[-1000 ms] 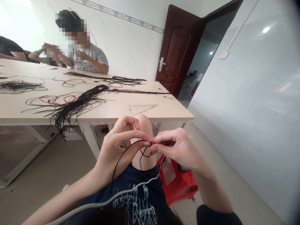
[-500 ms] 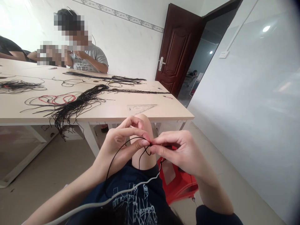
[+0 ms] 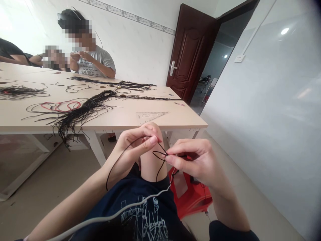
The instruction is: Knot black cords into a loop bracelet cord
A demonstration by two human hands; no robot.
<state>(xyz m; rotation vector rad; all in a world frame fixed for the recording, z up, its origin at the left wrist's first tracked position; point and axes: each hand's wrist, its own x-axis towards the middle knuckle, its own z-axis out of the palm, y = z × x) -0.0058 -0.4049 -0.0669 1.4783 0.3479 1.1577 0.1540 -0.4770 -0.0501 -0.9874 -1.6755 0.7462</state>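
Observation:
A thin black cord (image 3: 119, 157) runs between both hands, above my bare knee. My left hand (image 3: 136, 142) pinches it between thumb and fingertips, and one end arcs down past the wrist. My right hand (image 3: 192, 157) is closed on the same cord, gripping it where a small open loop (image 3: 157, 154) sticks out to the left. From that pinch a loose tail drops toward my lap. A short taut stretch of cord joins the two pinches. My right fingers hide the crossing of the strands.
The table (image 3: 120, 117) ahead bears a black cord bundle (image 3: 87, 107), red cord (image 3: 60, 106) and a clear set square (image 3: 151, 116). A red stool (image 3: 193, 201) stands below my right hand. A white cable (image 3: 100, 219) crosses my lap. People sit across the table.
My left hand has moved slightly up and away from my right, drawing a stretch of cord between them. The small loop now shows beside my right fingertips.

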